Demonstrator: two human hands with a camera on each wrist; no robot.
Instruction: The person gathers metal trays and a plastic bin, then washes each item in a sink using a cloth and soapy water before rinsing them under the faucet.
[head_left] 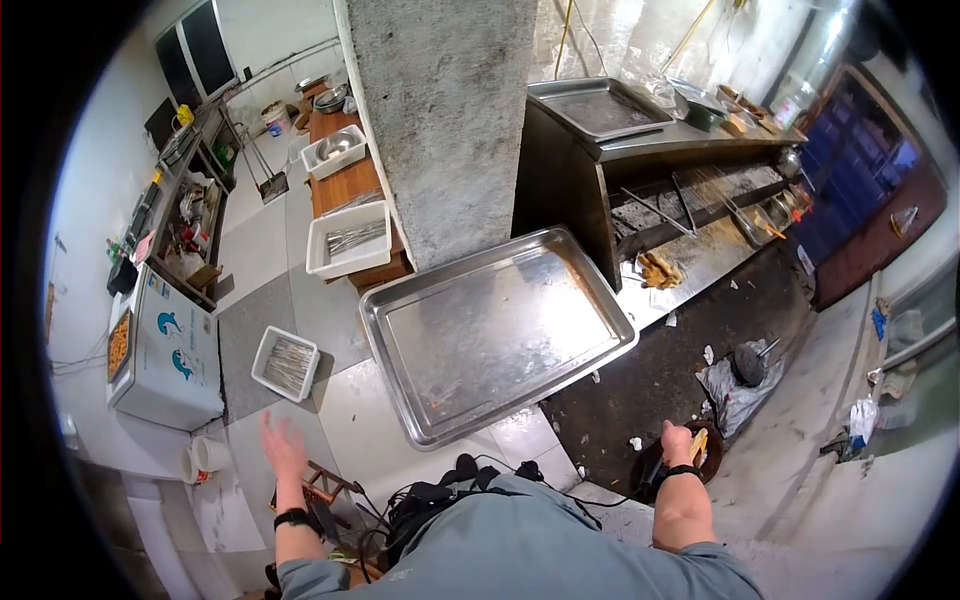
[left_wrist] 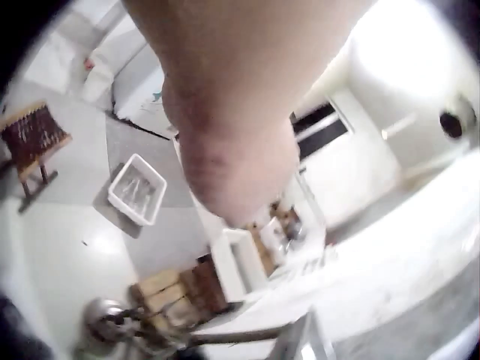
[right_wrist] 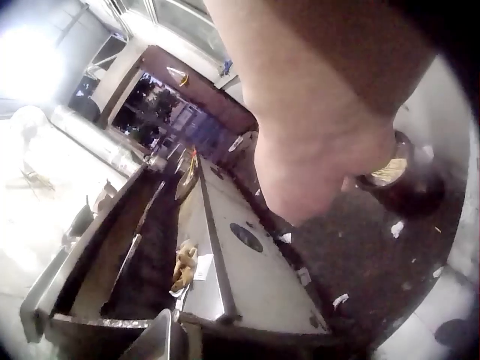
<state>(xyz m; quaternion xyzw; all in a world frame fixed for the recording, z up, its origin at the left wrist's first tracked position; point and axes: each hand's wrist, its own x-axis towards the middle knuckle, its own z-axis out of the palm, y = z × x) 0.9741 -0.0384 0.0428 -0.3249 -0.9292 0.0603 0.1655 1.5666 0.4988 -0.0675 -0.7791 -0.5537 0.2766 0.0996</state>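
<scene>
A large metal tray lies in front of the person, bare apart from brownish marks; neither hand touches it. To its left hangs the left hand, blurred, fingers spread and holding nothing, near a white basket of thin sticks on the floor. The left wrist view shows this hand from behind, its fingers mostly hidden, the white basket beyond. On the right, the empty right hand hangs loosely curled over a dark round container. In the right wrist view the hand hides most of its fingers.
A concrete pillar rises behind the tray. Right of it stands a metal grill counter with a yellowish cloth. Left are a white chest, a basket of sticks and a small stool. Scraps litter the dark floor.
</scene>
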